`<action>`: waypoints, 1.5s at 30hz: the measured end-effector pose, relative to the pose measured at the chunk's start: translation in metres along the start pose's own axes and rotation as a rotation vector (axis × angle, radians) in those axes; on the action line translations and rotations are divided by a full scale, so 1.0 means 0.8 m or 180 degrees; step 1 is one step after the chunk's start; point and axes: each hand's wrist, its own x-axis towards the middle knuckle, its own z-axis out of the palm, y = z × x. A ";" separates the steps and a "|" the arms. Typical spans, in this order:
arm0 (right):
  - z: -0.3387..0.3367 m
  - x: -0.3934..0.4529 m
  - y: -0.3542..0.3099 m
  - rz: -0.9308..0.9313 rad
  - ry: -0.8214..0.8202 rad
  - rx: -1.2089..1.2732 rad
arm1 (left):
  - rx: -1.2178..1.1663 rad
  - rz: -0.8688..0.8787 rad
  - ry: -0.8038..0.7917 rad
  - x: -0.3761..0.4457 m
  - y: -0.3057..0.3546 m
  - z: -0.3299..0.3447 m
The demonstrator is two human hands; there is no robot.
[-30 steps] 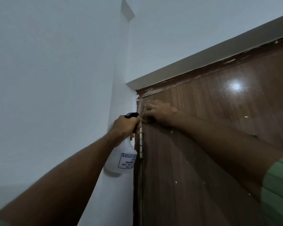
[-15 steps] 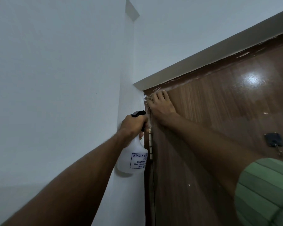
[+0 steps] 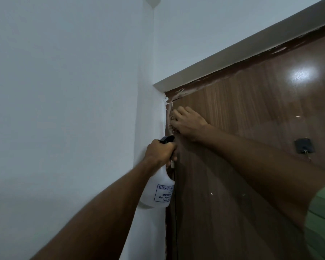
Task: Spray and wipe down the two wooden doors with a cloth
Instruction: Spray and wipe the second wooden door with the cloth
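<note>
A brown wooden door [image 3: 251, 184] fills the right side, seen from below near its top hinge corner. My right hand [image 3: 188, 122] presses against the door's hinge edge with fingers curled; only a small dark bit of cloth [image 3: 174, 131] shows under them. Just below, my left hand [image 3: 160, 153] grips the neck of a white translucent spray bottle [image 3: 158, 192] with a black trigger head, held beside the hinge edge. The bottle hangs in front of the white wall, its nozzle close to the door.
A white wall [image 3: 64, 109] runs along the left up to the door frame [image 3: 233, 53], which is smeared with white paint. A metal hinge [image 3: 172, 164] sits below my left hand. A black hook [image 3: 304, 146] with something hanging is fixed on the door at right.
My right hand slid down the hinge edge from the top corner and its fingers curled. The left hand with the bottle stayed put beside the hinge.
</note>
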 end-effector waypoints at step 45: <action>-0.010 -0.161 -0.057 -0.1147 0.0211 0.0361 | 0.0155 0.0309 -0.0357 -0.042 -0.009 0.001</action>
